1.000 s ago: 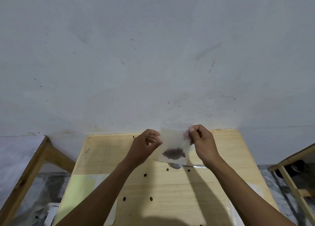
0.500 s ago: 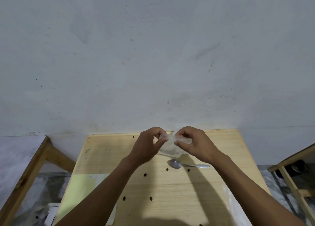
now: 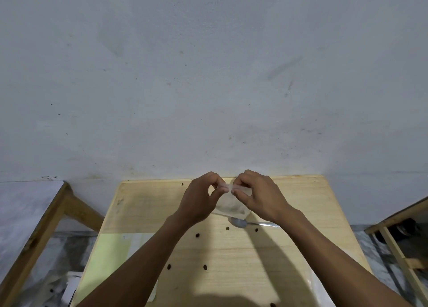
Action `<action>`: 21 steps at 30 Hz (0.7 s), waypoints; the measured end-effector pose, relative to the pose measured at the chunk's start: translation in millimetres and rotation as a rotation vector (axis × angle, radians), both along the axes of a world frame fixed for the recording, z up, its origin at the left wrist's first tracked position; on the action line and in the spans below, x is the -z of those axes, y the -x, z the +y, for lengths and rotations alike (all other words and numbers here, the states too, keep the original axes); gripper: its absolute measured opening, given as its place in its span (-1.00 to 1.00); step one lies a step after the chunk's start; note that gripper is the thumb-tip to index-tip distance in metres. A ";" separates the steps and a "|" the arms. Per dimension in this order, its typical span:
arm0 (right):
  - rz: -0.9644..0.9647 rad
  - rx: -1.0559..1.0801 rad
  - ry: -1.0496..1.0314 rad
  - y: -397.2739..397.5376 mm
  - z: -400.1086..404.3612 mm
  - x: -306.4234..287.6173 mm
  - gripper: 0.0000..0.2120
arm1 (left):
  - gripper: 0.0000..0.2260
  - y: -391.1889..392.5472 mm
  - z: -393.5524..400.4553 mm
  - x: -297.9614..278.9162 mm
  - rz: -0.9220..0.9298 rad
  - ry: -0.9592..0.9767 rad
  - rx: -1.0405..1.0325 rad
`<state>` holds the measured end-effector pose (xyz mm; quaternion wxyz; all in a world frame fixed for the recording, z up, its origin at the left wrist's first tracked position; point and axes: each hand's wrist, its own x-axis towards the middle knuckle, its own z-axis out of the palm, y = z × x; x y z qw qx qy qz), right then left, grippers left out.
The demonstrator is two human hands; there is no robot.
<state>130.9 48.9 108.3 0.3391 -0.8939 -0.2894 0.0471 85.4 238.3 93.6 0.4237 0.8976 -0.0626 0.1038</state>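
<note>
A small clear plastic bag (image 3: 231, 206) hangs between my hands above the far half of the wooden table (image 3: 301, 214). My left hand (image 3: 200, 199) pinches the bag's top edge between thumb and forefinger. My right hand (image 3: 259, 194) pinches the same edge just beside it, fingertips nearly touching the left's. The bag is tilted flat toward me, so its dark contents barely show. A metal spoon (image 3: 240, 223) lies on the table right under the bag, handle pointing right.
Several small dark beans (image 3: 197, 235) lie scattered on the table. A pale green sheet (image 3: 108, 255) covers its near left part. A wooden-framed stand (image 3: 46, 218) is at the left, another (image 3: 398, 232) at the right. A grey wall rises behind.
The bag hung upright with its dark contents visible; my hands have since come together at its top edge and tipped it flat, then barely moved.
</note>
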 end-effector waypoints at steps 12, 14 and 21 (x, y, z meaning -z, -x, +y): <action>0.068 0.058 0.017 6.7 -29.4 0.9 -0.84 | -0.85 24.6 19.9 -3.5 0.182 0.138 -0.093; 0.160 0.059 -0.044 9.3 -31.1 4.8 -0.83 | -0.83 28.9 19.5 -2.2 0.206 0.191 -0.102; 0.666 0.223 -0.466 31.4 -26.1 41.3 -0.84 | -0.96 53.5 11.4 30.2 0.332 0.347 -0.125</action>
